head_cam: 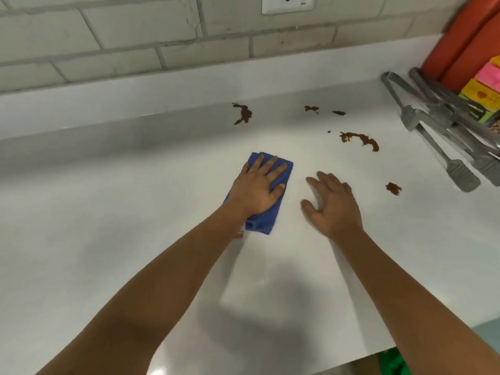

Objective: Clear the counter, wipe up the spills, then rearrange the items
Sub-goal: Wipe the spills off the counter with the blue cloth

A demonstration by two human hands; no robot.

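My left hand [257, 188] lies flat, fingers spread, on a folded blue cloth [261, 220] in the middle of the white counter [108, 212]. My right hand [334, 204] rests palm down on the bare counter just right of the cloth, fingers apart, holding nothing. Brown spills lie beyond the hands: one smear [243, 113] toward the back, two small spots [312, 109] to its right, a longer streak [359, 139] further right, and a small blot [393, 188] right of my right hand.
Metal tongs [433, 136] lie at the counter's right side. Behind them stand orange boards [465, 41] and a stack of coloured sponges [484, 90]. A tiled wall with a socket [288, 4] backs the counter. The counter's front edge runs at the lower right.
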